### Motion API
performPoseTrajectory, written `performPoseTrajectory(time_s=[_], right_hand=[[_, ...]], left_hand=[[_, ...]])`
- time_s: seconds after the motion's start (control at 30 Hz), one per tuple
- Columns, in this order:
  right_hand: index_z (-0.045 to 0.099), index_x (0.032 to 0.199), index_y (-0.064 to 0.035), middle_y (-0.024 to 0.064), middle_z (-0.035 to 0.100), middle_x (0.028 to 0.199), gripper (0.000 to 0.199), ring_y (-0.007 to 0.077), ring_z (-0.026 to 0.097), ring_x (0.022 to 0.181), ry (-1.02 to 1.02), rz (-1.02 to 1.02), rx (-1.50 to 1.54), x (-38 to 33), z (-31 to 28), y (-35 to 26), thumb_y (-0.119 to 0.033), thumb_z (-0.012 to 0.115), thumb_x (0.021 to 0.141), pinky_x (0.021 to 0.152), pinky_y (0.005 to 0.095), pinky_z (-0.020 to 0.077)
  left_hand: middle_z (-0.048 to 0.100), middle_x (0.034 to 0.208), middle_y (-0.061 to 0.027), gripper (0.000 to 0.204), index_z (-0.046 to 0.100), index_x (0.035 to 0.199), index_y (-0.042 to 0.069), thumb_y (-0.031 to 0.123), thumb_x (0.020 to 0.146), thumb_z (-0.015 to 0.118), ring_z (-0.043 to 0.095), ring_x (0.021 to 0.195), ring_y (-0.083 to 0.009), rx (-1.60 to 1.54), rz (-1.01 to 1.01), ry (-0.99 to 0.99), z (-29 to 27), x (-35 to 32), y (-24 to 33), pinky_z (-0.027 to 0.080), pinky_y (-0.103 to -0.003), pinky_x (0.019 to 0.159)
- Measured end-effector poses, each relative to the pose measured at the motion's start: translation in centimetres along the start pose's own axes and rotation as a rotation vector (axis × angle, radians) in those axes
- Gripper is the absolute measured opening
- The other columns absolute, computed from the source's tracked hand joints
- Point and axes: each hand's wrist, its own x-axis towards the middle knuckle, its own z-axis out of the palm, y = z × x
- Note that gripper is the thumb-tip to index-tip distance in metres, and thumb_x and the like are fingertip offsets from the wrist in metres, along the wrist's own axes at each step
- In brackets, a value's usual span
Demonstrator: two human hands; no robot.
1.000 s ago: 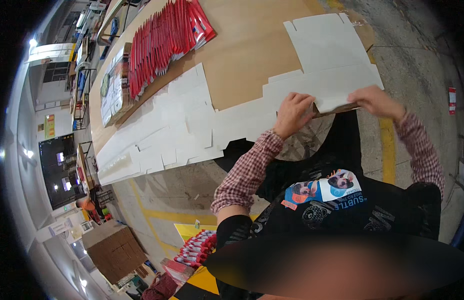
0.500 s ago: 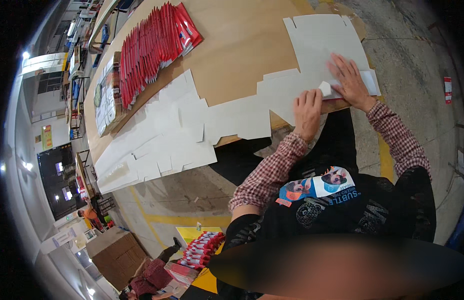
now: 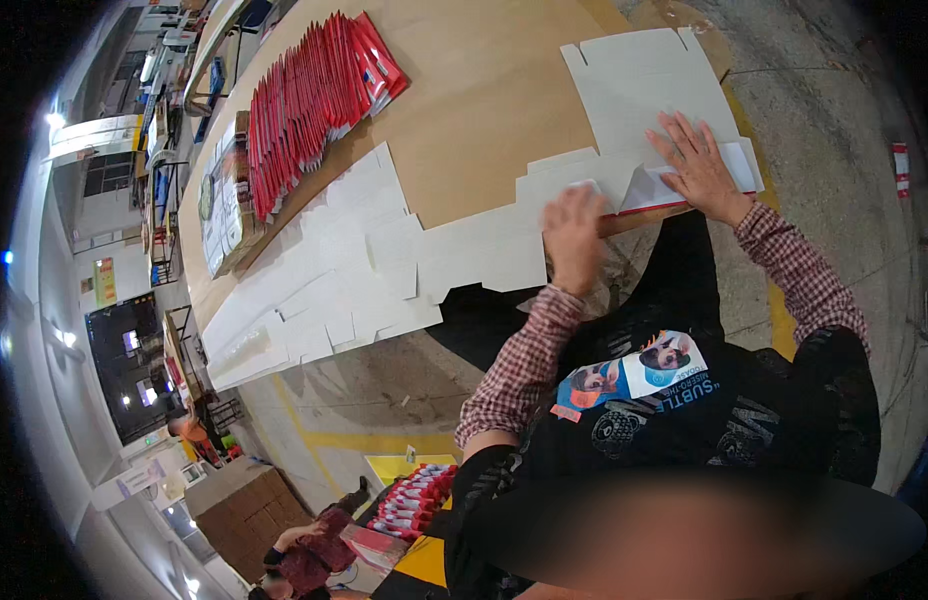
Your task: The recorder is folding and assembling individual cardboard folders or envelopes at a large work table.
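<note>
A flat white cardboard blank (image 3: 639, 85) with notched edges lies at the right end of the table. My right hand (image 3: 702, 172) presses flat on its near part, fingers spread. Under and beside that palm, part of the near edge is folded over, and a red strip shows along the fold. My left hand (image 3: 576, 235) is over the near left part of the blank, smeared by motion, so its fingers cannot be read. More white cardboard blanks (image 3: 324, 255) lie overlapping to the left, their near edges jutting past the table.
A long row of red flat packets (image 3: 309, 105) stands at the far left on the brown table (image 3: 474, 90). Beside it lies a strapped cardboard bundle (image 3: 229, 195). At lower left, a person in a checked sleeve works near red-and-white packets (image 3: 414, 500) and a large brown carton (image 3: 246, 515).
My left hand has moved left along the near edge, away from the small raised white flap by my right hand. The right hand stays pressed in about the same place.
</note>
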Motion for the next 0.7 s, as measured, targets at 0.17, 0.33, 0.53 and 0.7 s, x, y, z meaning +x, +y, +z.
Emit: performPoseTrajectory(time_s=[0.17, 0.33, 0.53, 0.7], right_hand=[[0.025, 0.143, -0.0084, 0.0132, 0.025, 0.148, 0.064, 0.0287, 0.028, 0.134, 0.544, 0.256, 0.201, -4.0, -0.2, 1.6, -0.03, 0.053, 0.09, 0.11, 0.0454, 0.0189], [0.031, 0.137, 0.0, 0.0136, 0.032, 0.143, 0.054, 0.0237, 0.034, 0.129, 1.001, 1.008, 1.473, -8.8, 3.3, 1.3, -0.021, 0.054, 0.092, 0.105, 0.0388, 0.0312], [0.028, 0.143, -0.0082, 0.0161, 0.016, 0.151, 0.065, 0.0331, 0.017, 0.139, 0.548, -0.075, 0.633, 1.5, -2.6, -4.8, -0.015, 0.056, 0.085, 0.112, 0.0438, 0.0133], [0.03, 0.143, -0.0158, 0.014, 0.017, 0.151, 0.074, 0.0372, 0.017, 0.137, -0.071, -0.131, 0.087, 3.1, -0.6, -4.3, -0.001, 0.051, 0.074, 0.112, 0.0488, 0.0155]], left_hand=[[0.029, 0.146, -0.0066, 0.07, 0.029, 0.141, 0.009, 0.018, 0.077, 0.056, 0.018, 0.137, -0.0352, 0.271, 0.161, -0.199, 0.6, -0.4, 3.2, 0.012, -0.066, 0.103], [0.026, 0.149, -0.0062, 0.094, 0.024, 0.143, 0.009, 0.04, 0.069, 0.072, 0.019, 0.137, -0.0349, 0.052, 0.135, -0.31, 0.3, 1.8, 5.6, 0.012, -0.064, 0.105], [0.022, 0.146, -0.0223, 0.114, 0.023, 0.139, -0.003, 0.052, 0.055, 0.078, 0.016, 0.137, -0.0383, -0.233, 0.156, -0.312, 2.3, 0.3, 6.6, 0.013, -0.056, 0.109], [0.042, 0.136, -0.0156, 0.056, 0.043, 0.128, 0.003, 0.024, 0.078, 0.06, 0.036, 0.129, -0.0309, 0.486, -0.008, -0.257, -5.1, -4.9, -1.6, 0.028, -0.056, 0.101]])
